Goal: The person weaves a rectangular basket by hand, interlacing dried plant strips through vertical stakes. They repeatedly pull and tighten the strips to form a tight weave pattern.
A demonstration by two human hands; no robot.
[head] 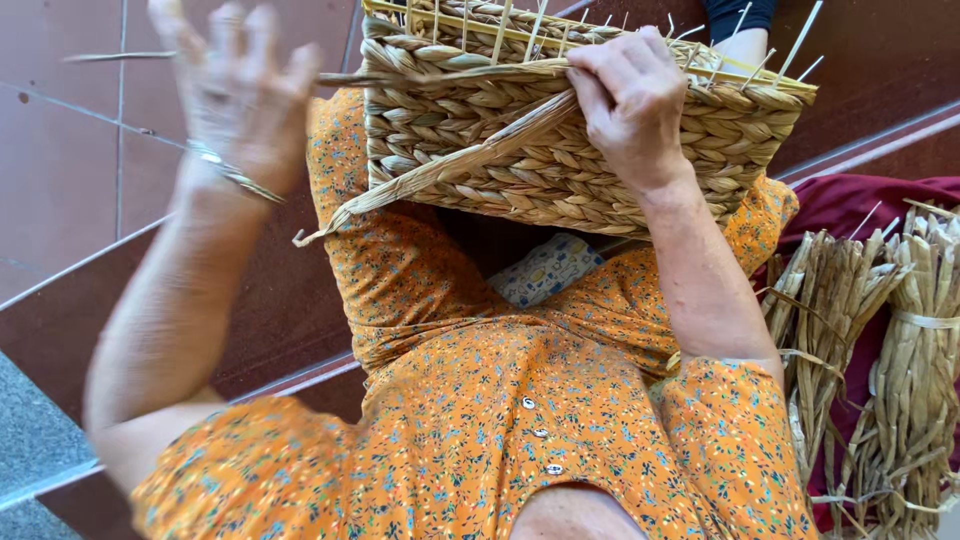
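While the head cam looked straight down at the lap, things lay like this, L to R:

Floor: reddish-brown tiles [60, 150] w/ pale grout lines ran along the far L; a grey strip showed at the bottom L corner.

Left hand: left hand [240, 95] was raised high, blurred, fingers spread & loose; it looked to pinch a thin strand [130, 57] that ran off to the L, but blur meant I couldn't tell for sure if it gripped.

Bracelet: a thin metal bangle [232, 172] sat on the L wrist.

Dress: orange floral dress [480, 400] w/ small white buttons covered lap & chest, mid-frame.

Loose strand: a flat, wide straw strip [440, 170] hung diagonally across the basket front, its frayed end low at the L, its upper end under the R hand.

Basket: woven straw basket [520, 150] rested on the knees, top centre, tilted so one braided side faced the cam; pale thin upright stakes [500, 30] stuck out along its unfinished rim.

Cloth: a small patterned blue-white cloth piece [545, 268] lay on the lap just below the basket.

Right hand: right hand [630, 105] was closed over the basket's top rim, fingers curled down, pressing the strip's upper end against the weave.

Red cloth: dark red fabric [850, 200] lay at the R, under the bundles.

Bundles: two tied bundles of dried straw [900, 340] lay side by side at the far R, near the R elbow, apart from the basket.
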